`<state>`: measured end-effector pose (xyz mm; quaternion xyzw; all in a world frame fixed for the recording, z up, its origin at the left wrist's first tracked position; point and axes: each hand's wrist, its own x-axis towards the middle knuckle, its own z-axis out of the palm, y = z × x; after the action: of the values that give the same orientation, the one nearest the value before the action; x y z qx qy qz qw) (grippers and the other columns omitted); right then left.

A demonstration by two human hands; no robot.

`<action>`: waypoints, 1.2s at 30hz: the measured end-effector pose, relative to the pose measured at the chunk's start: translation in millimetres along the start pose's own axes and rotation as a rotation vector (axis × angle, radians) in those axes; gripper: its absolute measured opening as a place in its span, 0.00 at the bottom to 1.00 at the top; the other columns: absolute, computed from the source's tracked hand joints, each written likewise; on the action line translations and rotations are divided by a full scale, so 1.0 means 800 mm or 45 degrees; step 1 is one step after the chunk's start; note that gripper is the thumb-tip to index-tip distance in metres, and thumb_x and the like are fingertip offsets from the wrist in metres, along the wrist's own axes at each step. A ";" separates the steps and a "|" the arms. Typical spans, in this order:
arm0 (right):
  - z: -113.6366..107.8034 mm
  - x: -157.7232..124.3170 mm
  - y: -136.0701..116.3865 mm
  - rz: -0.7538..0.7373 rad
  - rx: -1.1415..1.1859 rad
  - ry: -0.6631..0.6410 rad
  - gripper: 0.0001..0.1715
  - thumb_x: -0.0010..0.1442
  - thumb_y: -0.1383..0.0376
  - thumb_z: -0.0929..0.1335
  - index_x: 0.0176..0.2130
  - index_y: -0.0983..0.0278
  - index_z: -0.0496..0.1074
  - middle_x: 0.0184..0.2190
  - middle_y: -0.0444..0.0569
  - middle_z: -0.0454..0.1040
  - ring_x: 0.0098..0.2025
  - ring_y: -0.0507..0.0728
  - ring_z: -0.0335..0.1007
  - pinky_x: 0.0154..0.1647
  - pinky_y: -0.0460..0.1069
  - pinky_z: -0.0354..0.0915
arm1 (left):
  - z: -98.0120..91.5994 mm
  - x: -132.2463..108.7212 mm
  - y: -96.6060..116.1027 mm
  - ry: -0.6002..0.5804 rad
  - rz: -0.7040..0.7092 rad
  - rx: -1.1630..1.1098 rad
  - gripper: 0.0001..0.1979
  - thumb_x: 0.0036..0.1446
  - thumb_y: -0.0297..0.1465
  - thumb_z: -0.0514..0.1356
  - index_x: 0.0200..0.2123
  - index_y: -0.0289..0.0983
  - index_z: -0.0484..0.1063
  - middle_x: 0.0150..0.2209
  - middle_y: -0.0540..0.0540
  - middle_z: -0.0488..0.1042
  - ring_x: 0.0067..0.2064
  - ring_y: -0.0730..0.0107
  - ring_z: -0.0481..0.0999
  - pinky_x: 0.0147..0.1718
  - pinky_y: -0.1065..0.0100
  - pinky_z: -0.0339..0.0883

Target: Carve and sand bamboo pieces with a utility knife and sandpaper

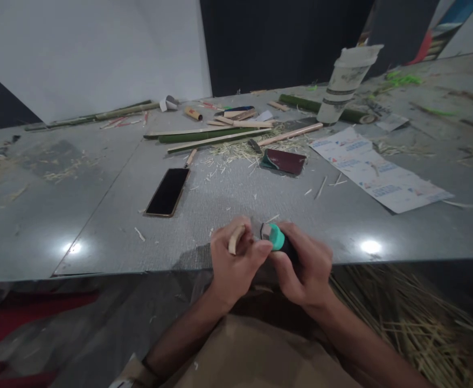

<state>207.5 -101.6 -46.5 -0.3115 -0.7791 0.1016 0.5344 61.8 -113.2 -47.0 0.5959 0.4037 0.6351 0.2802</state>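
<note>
Both hands meet at the near edge of the grey table [99,231]. My left hand [232,264] is closed round a short pale bamboo piece [235,238], whose tip sticks up between the fingers. My right hand [305,264] grips a utility knife with a teal and black handle [277,237]. The knife's blade end points left, against the bamboo piece, and my left thumb rests beside it.
A black phone [167,191] lies on the table left of centre. Behind it are bamboo strips [216,137], shavings, a dark red sandpaper sheet [284,161], a printed paper [376,170] and a lidded paper cup [345,83]. Bamboo slivers [414,318] cover the floor on the right.
</note>
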 end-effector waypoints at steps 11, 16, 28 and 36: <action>0.001 0.002 0.002 -0.125 -0.014 -0.058 0.09 0.73 0.60 0.64 0.48 0.61 0.70 0.31 0.45 0.74 0.29 0.56 0.71 0.29 0.51 0.66 | -0.006 -0.005 -0.007 -0.126 -0.107 -0.226 0.24 0.66 0.52 0.64 0.30 0.41 0.62 0.25 0.55 0.55 0.26 0.72 0.53 0.25 0.66 0.49; 0.000 0.001 0.003 -0.122 0.016 -0.077 0.09 0.72 0.59 0.65 0.48 0.61 0.70 0.30 0.45 0.74 0.29 0.56 0.71 0.29 0.51 0.65 | -0.006 -0.004 -0.007 -0.154 -0.093 -0.219 0.24 0.65 0.54 0.63 0.31 0.41 0.63 0.25 0.54 0.57 0.26 0.71 0.54 0.26 0.66 0.51; -0.001 0.005 -0.001 -0.118 0.038 -0.071 0.07 0.71 0.61 0.65 0.46 0.60 0.70 0.29 0.44 0.74 0.27 0.56 0.70 0.27 0.51 0.65 | -0.007 -0.002 -0.008 -0.153 -0.047 -0.207 0.23 0.66 0.53 0.62 0.31 0.41 0.64 0.24 0.55 0.57 0.26 0.72 0.55 0.26 0.66 0.52; -0.001 0.006 0.000 -0.112 0.060 -0.079 0.06 0.70 0.62 0.66 0.45 0.59 0.71 0.30 0.45 0.76 0.28 0.56 0.72 0.27 0.51 0.67 | -0.003 -0.009 -0.011 -0.035 -0.114 -0.174 0.29 0.63 0.59 0.61 0.26 0.42 0.63 0.22 0.53 0.57 0.25 0.69 0.58 0.26 0.65 0.61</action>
<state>206.9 -99.1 -42.4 -0.2610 -0.8058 0.1059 0.5210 59.6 -115.5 -58.1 0.5654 0.3820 0.6397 0.3538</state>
